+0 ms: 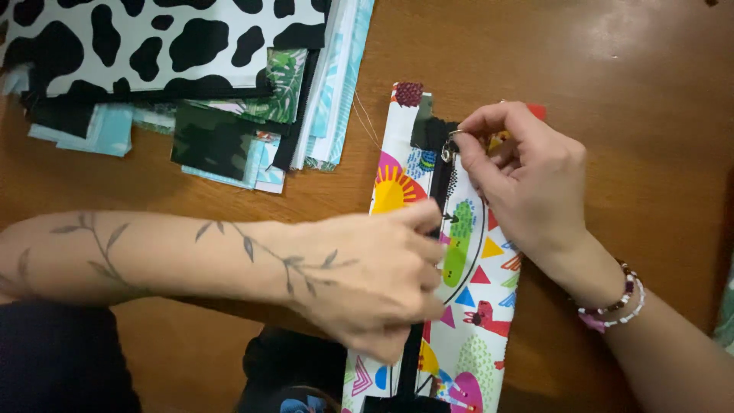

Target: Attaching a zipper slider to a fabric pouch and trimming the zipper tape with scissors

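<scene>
Head view: one colourful printed zipper pouch (459, 260), lying lengthwise on the brown wooden table (627, 92), its black zipper (440, 180) running down the middle; right hand (527, 180) at the upper end, thumb and forefinger pinching the small metal zipper pull (449, 145); left hand (375, 275) laid across the pouch's middle, fingers curled together and pressing the fabric beside the zipper. Upper left, apart from the pouch: a stack of fabric pieces (229, 130) topped by a black-and-white cow-print piece (153, 42).
</scene>
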